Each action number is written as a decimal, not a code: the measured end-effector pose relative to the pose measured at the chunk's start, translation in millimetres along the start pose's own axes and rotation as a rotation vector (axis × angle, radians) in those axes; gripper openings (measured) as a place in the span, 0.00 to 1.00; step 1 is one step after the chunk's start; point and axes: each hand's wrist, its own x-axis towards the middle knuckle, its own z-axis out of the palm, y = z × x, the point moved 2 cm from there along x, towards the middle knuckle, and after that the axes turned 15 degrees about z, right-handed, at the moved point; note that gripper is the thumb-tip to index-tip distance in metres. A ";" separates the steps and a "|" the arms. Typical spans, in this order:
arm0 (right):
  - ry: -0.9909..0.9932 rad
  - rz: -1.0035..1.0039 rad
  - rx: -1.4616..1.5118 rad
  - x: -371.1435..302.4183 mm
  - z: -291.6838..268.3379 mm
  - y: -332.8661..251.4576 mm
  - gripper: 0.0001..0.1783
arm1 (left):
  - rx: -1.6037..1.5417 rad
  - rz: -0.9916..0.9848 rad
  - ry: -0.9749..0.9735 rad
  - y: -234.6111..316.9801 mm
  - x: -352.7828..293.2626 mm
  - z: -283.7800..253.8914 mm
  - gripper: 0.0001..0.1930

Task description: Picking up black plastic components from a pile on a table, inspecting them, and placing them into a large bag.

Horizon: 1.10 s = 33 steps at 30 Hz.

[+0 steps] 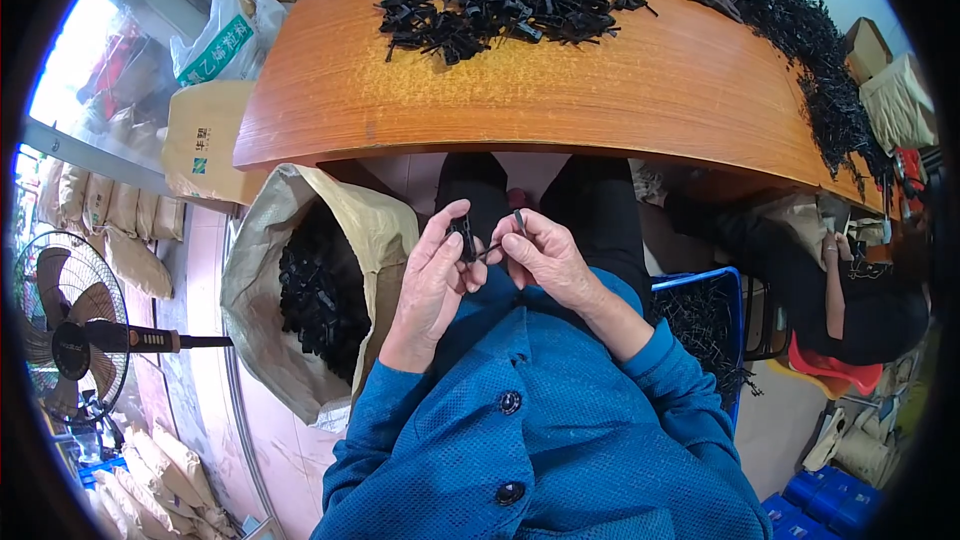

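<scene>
My left hand (438,265) is closed, thumb and fingers pinching a small black plastic part (464,237) above my lap. Close beside it, my right hand (548,258) grips a thin black plastic piece (519,221) between thumb and forefinger. The fingertips of both hands nearly meet, and I cannot tell whether the two pieces are joined. To the left of my legs stands an open woven sack (385,225) with black plastic parts (318,290) inside. A heap of similar black parts (500,5) lies on the wooden table (560,105) in front of me.
A blue crate (741,340) of thin black pieces stands at my right. Another long black pile (815,50) covers the table's right end, near a dark glove (708,0). A standing fan (72,335) is at far left. Another person (850,290) sits at the right.
</scene>
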 end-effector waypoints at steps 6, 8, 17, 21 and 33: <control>-0.056 0.083 0.104 1.6 -3.4 -0.1 0.11 | 0.022 -0.064 -0.178 4.0 -5.5 9.9 0.20; -0.127 0.173 0.062 1.2 -5.8 1.0 0.12 | 0.008 -0.112 -0.199 2.4 -7.1 11.5 0.24; -0.125 0.167 -0.014 1.0 -10.0 2.5 0.10 | 0.006 -0.150 -0.182 -5.0 -8.7 9.9 0.22; -0.064 0.041 -0.106 6.5 -8.7 10.0 0.11 | 0.407 -0.036 -0.224 -3.7 -9.1 9.5 0.21; -0.048 0.238 0.061 -10.0 13.4 2.0 0.20 | 0.995 0.420 -0.129 -0.7 -11.3 15.3 0.21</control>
